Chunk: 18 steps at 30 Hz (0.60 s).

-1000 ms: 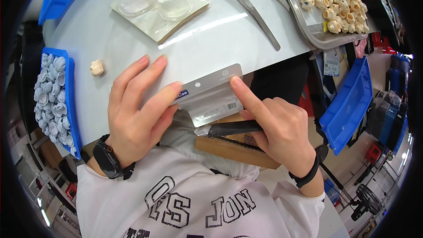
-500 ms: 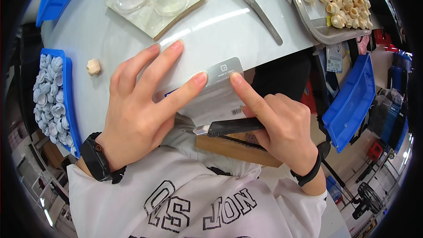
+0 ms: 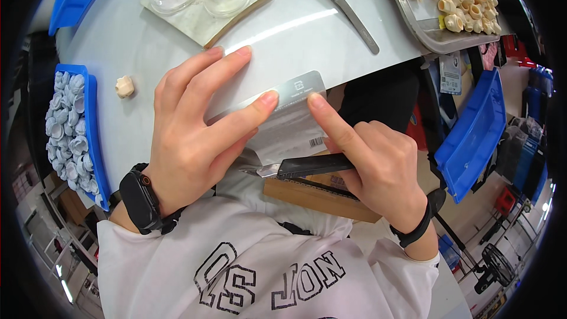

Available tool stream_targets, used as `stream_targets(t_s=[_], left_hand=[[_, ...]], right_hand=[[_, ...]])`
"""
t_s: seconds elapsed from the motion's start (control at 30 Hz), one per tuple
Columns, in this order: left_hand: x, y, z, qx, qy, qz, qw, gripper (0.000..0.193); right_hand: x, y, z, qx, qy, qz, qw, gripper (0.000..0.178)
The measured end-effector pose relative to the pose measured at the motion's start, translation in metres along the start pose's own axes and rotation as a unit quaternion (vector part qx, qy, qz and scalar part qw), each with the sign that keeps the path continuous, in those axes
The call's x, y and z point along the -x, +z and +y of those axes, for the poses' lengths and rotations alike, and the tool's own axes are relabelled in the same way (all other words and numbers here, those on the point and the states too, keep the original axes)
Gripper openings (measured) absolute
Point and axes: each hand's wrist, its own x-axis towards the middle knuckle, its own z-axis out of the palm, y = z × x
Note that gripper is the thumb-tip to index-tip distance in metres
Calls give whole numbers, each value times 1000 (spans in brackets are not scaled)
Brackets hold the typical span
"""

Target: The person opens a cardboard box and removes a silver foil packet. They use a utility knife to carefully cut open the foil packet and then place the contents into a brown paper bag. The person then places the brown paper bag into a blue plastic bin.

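A silver, flat packet with a barcode lies at the table's near edge, its lower part hanging over. My left hand rests with spread fingers on the table and packet. One fingertip presses near the packet's upper edge; the tip of the lowest digit is partly hidden. My right hand grips a black utility knife, its metal tip pointing left beside the packet's lower end. The right index finger stretches out onto the packet's right corner. Below the knife, a brown cardboard box sits by my lap.
Metal tweezers lie farther back, left of a metal tray of cream figure parts. A board carries clear round plastic dishes. At left stand a blue tray of grey-blue pieces and one cream part. A blue bin is at right.
The view has shifted slightly. My left hand appears a little farther right and closer to the right fingertip. The packet and knife have kept nearly the same position between my hands.
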Motion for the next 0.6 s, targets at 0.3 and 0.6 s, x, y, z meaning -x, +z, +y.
stream_targets(t_s=[0.3,0.6], left_hand=[[1,-1,-1,-8,7,-2,1000,50],[1,-1,-3,0,10,-3,1000,52]], right_hand=[[0,-1,0,-6,1,-3,1000,76],[-1,-2,-1,-4,4,-5,1000,76]])
